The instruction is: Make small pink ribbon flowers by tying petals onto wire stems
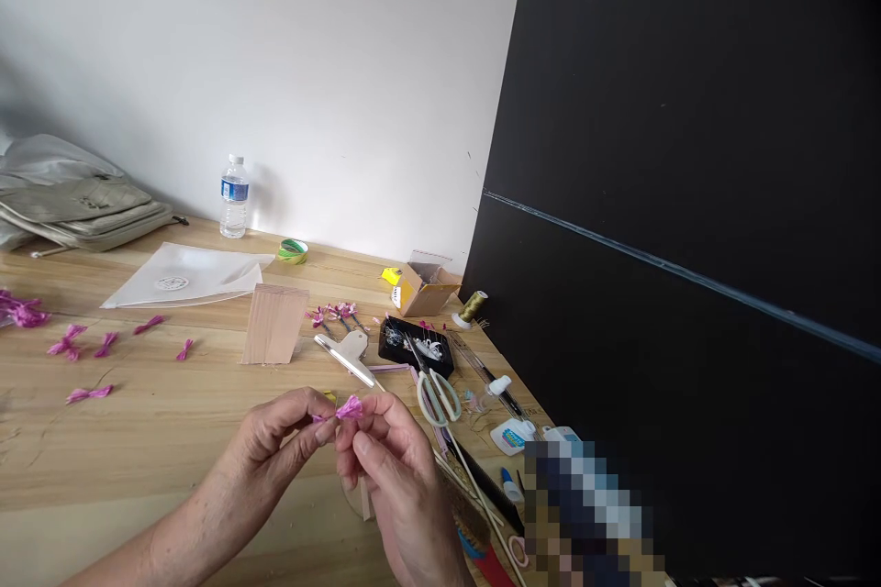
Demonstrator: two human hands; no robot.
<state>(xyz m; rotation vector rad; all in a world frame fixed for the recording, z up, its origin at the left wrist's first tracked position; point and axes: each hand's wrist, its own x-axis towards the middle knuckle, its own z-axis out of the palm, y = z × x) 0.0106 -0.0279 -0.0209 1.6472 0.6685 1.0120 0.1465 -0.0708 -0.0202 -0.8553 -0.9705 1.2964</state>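
Observation:
Between my two hands is a small bundle of pink thread [350, 407], flared at its right end. My left hand [285, 436] pinches its left side with thumb and forefinger. At the other side, my right hand [395, 468] curls its fingers around and against the bundle; its exact grip is partly hidden. Several similar pink thread bundles, such as a tied one [89, 393], lie on the table to the left. Just beyond my hands are a metal bulldog clip [348, 353] and scissors [439, 396] with pale handles.
A black tray [392, 339] holds white bits near a cardboard box [427, 289] and a thread spool [472, 307]. Glue bottles [513, 436], a comb [485, 481] and a brush [472, 523] crowd the right. A water bottle [234, 202] stands by the wall; a black panel [674, 202] rises at right.

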